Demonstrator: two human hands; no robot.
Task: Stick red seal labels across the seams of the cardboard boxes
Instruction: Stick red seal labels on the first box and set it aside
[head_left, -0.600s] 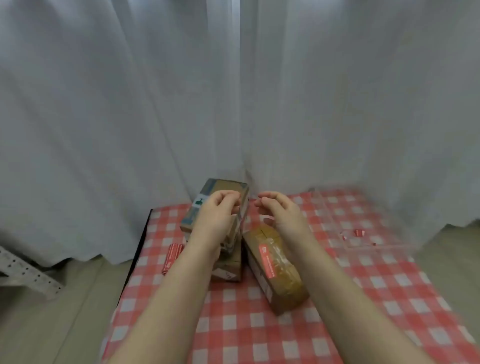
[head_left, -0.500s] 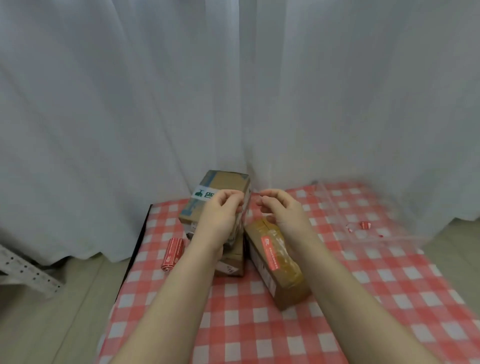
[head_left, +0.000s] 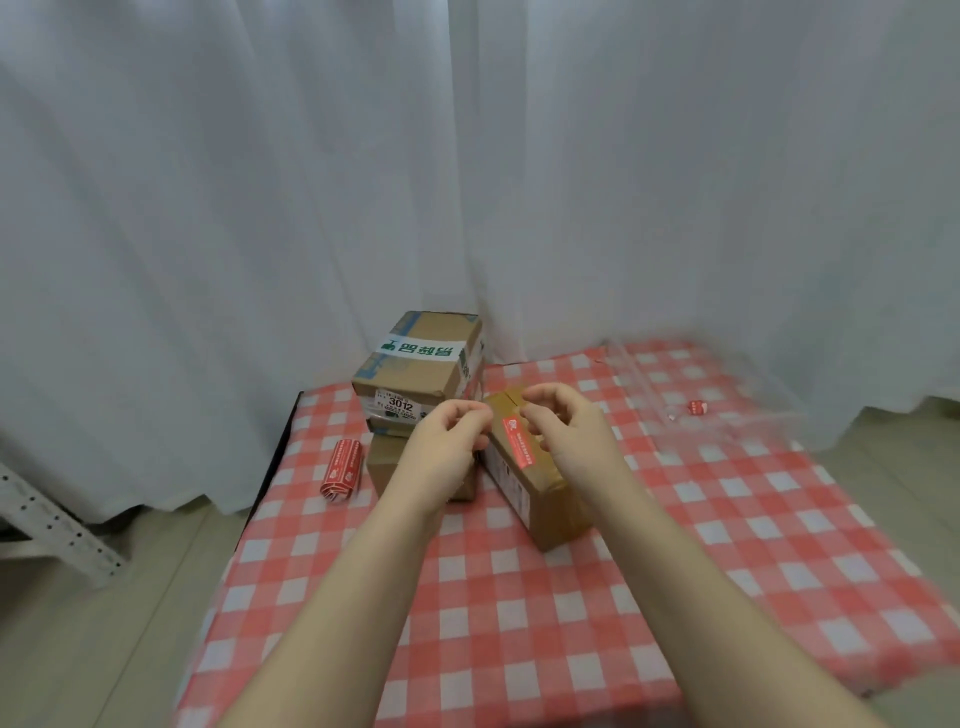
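Hovering above brown box (head_left: 540, 499), which bears a red seal label (head_left: 519, 448): left hand (head_left: 444, 447) and right hand (head_left: 569, 441), fingertips curled close; anything pinched cannot be told. Label roll (head_left: 341, 470) at 9 o'clock of stacked boxes (head_left: 421, 364). Risk: a peeled label curling onto itself, or landing crooked.

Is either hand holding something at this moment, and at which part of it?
It cannot be told. The left hand and the right hand curl their fingers over the labelled box, but nothing shows between the fingertips.

upper box (head_left: 422, 364) on lower box (head_left: 385, 463), roll (head_left: 342, 470) left
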